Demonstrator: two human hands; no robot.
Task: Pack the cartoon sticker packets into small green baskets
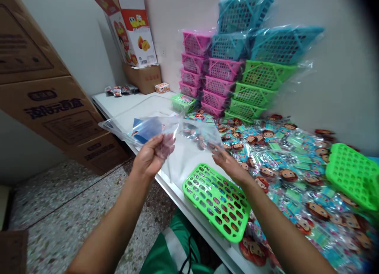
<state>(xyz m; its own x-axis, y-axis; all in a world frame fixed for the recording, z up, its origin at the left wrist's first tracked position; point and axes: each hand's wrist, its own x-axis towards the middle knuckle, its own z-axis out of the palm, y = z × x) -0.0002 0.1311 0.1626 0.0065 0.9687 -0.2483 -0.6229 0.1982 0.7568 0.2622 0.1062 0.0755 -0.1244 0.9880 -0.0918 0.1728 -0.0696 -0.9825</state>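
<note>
Bench: white and smooth (121,103), set against a pale wall (168,13), with speckled stone floor (89,214) and brown cardboard cartons (56,104) to the left.
Left hand: mine (152,153) reaches forward from a bare forearm, palm turned upward, fingers half curled; film covers the fingertips, and I cannot tell whether they pinch it.
Right hand: mine (226,161) comes in from the other side, wrist bent inward, thumb and forefinger pinching the film's edge, the other fingers loosely bent.
Clear bag: thin, glossy, crinkled plastic (197,128), stretched between my hands above the bench.
Green basket: rigid plastic (217,201), rectangular with rounded corners and rows of oval slots, lying near the bench's front edge, just below my right hand; colored things show through the slots.
Packets: a broad, shiny heap (275,167) of doll-faced pieces in clear wrap, right of the basket.
Stacked baskets: pink (217,84), blue (231,47) and green (254,94) lattice, film-wrapped, by the wall.
</note>
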